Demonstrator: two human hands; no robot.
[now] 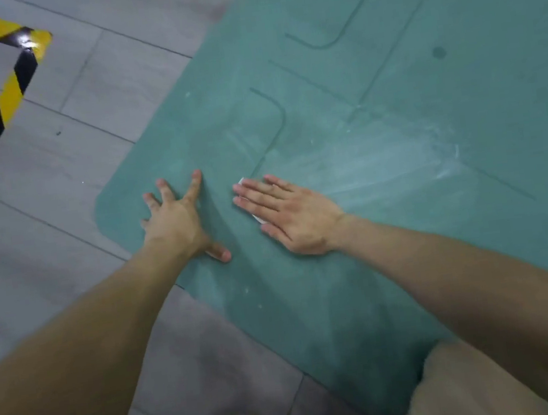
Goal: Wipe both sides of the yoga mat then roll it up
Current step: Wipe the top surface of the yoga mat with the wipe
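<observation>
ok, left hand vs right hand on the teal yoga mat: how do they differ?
The left hand has its fingers splayed wide; the right hand has them straight and close together. The left hand rests on the bare teal rubber yoga mat; the right hand presses a thin white wipe, of which only the edges show. The left hand sits near the mat's rounded corner, the right hand further in. Both lie flat, palm down, on the mat.
</observation>
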